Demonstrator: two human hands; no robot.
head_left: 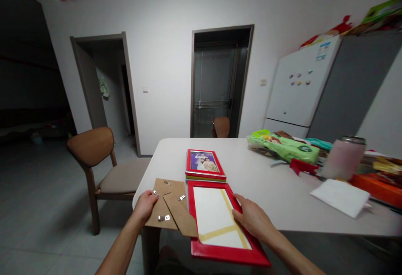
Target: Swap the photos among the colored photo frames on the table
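Note:
My left hand grips the left edge of a brown picture-frame backing board, which has several metal clips and a fold-out stand leg on it. The board's lower right corner overlaps the left side of a red picture frame. That frame lies at the table's near edge, overhanging it a little, and shows a white sheet with strips of yellowish tape inside. My right hand holds the frame by its right side. Just beyond sits a stack of red frames, with a photo of people in the top one.
On the table's right side lie a green packet, a pink jar, a white tissue and an orange box. A wooden chair stands at the left. Beyond the table is a fridge.

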